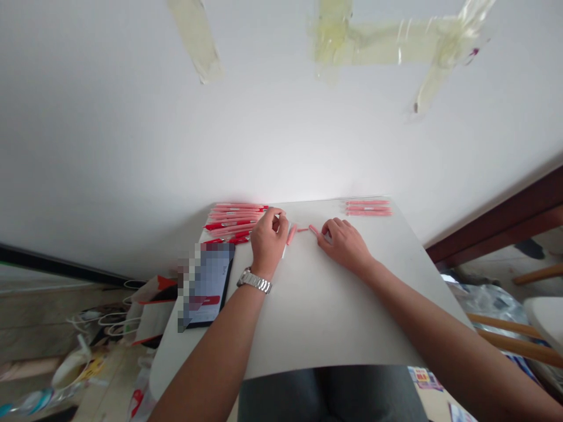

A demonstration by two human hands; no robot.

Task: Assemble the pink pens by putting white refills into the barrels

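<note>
My left hand (269,241), wearing a metal watch, is closed in a pinch over the table near the pens; what its fingertips hold, if anything, I cannot make out. Just right of it lie a pink pen barrel (291,235) and a thin white stick (284,249), partly hidden by the hand. A short thin pink piece (303,230) rests between the two hands. My right hand (345,243) has its fingers curled, with a pink pen part (313,230) sticking out at thumb and forefinger. Many pink and red pens (233,218) are piled at the table's back left.
Several pink pens (368,208) lie in a neat row at the back right of the white table (334,322). A tablet-like device (206,287) with a blurred screen sits at the left edge. Taped wall behind; bags and cables (114,319) on the floor at left, wooden chair parts (505,337) at right.
</note>
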